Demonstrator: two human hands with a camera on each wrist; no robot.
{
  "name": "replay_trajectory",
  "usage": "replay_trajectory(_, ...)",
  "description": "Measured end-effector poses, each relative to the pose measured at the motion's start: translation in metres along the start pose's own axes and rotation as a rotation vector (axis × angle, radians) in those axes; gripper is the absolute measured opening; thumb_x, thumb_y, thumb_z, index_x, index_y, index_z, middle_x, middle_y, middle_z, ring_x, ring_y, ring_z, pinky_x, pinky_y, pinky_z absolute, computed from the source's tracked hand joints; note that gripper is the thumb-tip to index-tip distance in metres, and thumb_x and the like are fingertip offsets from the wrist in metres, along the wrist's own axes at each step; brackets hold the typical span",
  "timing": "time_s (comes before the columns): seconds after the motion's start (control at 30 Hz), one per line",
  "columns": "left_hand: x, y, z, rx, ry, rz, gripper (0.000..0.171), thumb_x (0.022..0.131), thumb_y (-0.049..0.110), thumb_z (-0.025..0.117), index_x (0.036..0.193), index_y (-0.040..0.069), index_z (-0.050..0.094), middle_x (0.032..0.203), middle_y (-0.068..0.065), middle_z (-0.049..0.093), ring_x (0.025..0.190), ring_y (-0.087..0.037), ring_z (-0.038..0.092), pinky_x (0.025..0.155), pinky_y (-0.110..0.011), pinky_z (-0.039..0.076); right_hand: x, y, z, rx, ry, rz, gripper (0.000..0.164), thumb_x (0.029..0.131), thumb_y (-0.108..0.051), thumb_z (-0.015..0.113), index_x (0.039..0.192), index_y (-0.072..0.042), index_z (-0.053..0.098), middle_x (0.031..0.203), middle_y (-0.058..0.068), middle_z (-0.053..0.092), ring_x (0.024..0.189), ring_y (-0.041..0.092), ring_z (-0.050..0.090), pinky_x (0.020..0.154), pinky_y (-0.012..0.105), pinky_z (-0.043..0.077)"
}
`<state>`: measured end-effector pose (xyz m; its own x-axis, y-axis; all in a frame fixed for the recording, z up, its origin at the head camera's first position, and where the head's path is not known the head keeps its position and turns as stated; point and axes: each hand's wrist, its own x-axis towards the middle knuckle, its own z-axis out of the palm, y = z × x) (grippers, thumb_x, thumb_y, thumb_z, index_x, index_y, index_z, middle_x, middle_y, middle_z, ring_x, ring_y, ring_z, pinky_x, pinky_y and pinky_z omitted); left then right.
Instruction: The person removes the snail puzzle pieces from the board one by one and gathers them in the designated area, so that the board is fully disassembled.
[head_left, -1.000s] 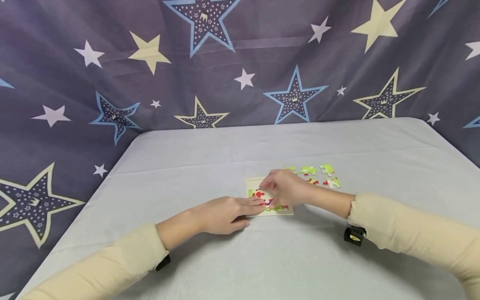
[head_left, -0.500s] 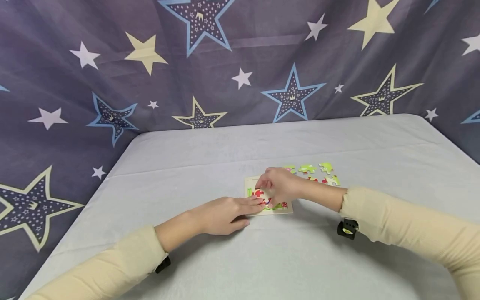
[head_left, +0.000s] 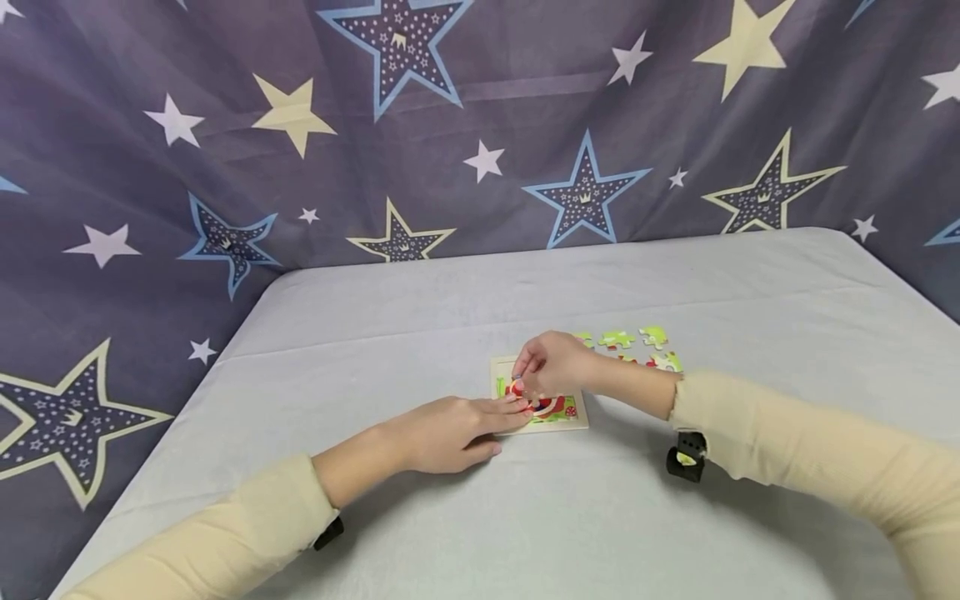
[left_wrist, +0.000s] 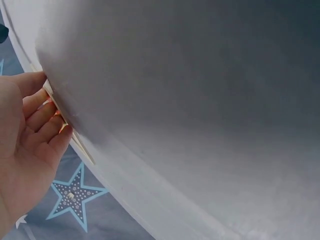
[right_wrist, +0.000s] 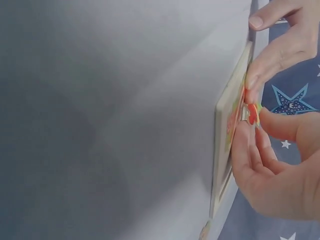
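In the head view, a jigsaw board (head_left: 580,425) with a pale wooden border lies flat on the table. Red and green printed pieces show in its lower part. My left hand (head_left: 457,432) rests at the board's left side, its extended fingers on the pieces there. Over the board's upper part is my right hand (head_left: 561,363), pinching a small red and yellow-green jigsaw piece (right_wrist: 253,115) between thumb and fingers. The right wrist view shows this piece tilted up, close over the board's face. In the left wrist view, the left fingers (left_wrist: 42,117) reach over the board's edge.
Several loose jigsaw pieces (head_left: 617,339) lie behind and right of the board, partly hidden by the right hand. A pale cloth (head_left: 420,325) covers the table. A dark curtain (head_left: 480,108) with stars hangs behind it.
My right hand has shifted slightly up and back over the board, with more of the printed lower right part now showing. The left hand has stayed in place.
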<state>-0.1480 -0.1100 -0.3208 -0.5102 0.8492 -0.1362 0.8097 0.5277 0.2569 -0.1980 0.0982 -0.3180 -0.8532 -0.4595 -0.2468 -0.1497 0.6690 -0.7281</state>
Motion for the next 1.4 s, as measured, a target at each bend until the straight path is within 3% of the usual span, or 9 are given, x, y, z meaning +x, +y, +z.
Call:
replay_trajectory(0.27,0.0,0.0,0.001,0.005,-0.005,0.003,0.048,0.098,0.02,0.052,0.145,0.018,0.044,0.152,-0.003,0.041,0.141,-0.014,0.04,0.112,-0.037,0.041,0.004,-0.003,0.003,0.018,0.049,0.049,0.008,0.084,0.001,0.066,0.084,-0.007,0.07,0.069,-0.001,0.061,0.057,0.008,0.052,0.052,0.016,0.046)
replay_trajectory(0.7,0.0,0.0,0.0,0.015,0.01,0.026,0.049,0.097,0.019,0.053,0.145,0.016,0.044,0.152,-0.004,0.041,0.141,-0.015,0.04,0.111,-0.037,0.042,0.007,-0.006,0.002,0.026,0.036,0.105,0.012,0.082,0.003,0.065,0.084,-0.007,0.07,0.07,-0.001,0.059,0.061,0.009,0.052,0.055,0.016,0.046)
replay_trajectory(0.9,0.0,-0.001,0.0,0.03,0.031,0.052,0.049,0.096,0.017,0.054,0.144,0.013,0.045,0.152,-0.006,0.042,0.141,-0.016,0.04,0.111,-0.038,0.042,0.01,-0.009,-0.001,0.029,-0.009,0.129,0.011,0.082,0.003,0.065,0.086,-0.006,0.069,0.071,0.0,0.057,0.062,0.01,0.052,0.056,0.017,0.046)
replay_trajectory(1.27,0.0,-0.001,0.001,0.029,0.022,0.052,0.049,0.097,0.018,0.053,0.144,0.014,0.045,0.153,-0.003,0.041,0.142,-0.015,0.039,0.11,-0.037,0.043,0.02,-0.009,-0.007,-0.008,-0.068,0.062,0.011,0.081,0.003,0.064,0.087,-0.003,0.071,0.069,-0.001,0.062,0.061,0.008,0.057,0.061,0.017,0.049)
replay_trajectory(1.4,0.0,-0.001,0.001,0.034,0.03,0.063,0.048,0.097,0.018,0.053,0.144,0.013,0.045,0.152,-0.004,0.042,0.142,-0.016,0.039,0.11,-0.038,0.043,0.022,-0.01,-0.008,0.025,-0.079,0.071,0.009,0.083,0.003,0.065,0.088,-0.002,0.07,0.07,-0.001,0.061,0.061,0.009,0.056,0.06,0.016,0.049)
